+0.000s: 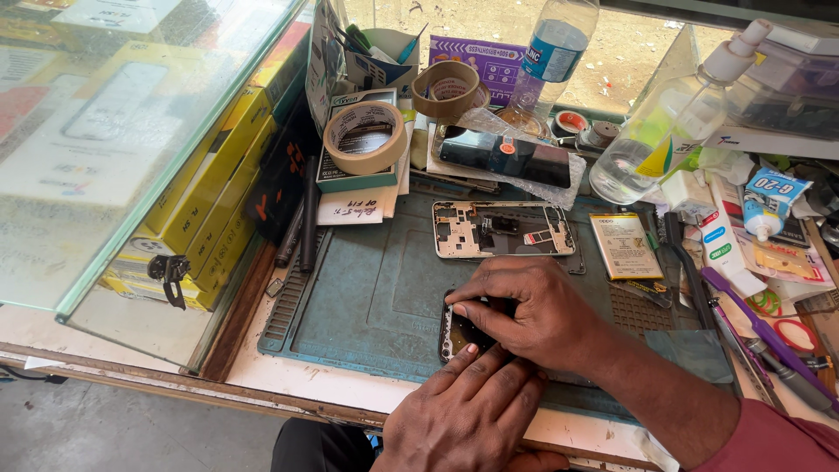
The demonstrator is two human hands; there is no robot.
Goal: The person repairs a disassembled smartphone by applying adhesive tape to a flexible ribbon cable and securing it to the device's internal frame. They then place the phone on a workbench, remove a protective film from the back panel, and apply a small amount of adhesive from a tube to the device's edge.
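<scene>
I see a dark, glossy phone (461, 332) lying flat near the front edge of the blue-green ribbed work mat (376, 288), mostly covered by both hands. My right hand (529, 315) presses down on it, fingers curled, and my left hand (468, 411) pins its near edge with flat fingertips. Behind lies a bare metal phone frame (502, 230), thin and rectangular with cut-outs.

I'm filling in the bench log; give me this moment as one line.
left hand: pressing phone | right hand: on phone | surface: blue mat | behind: phone frame, battery
</scene>
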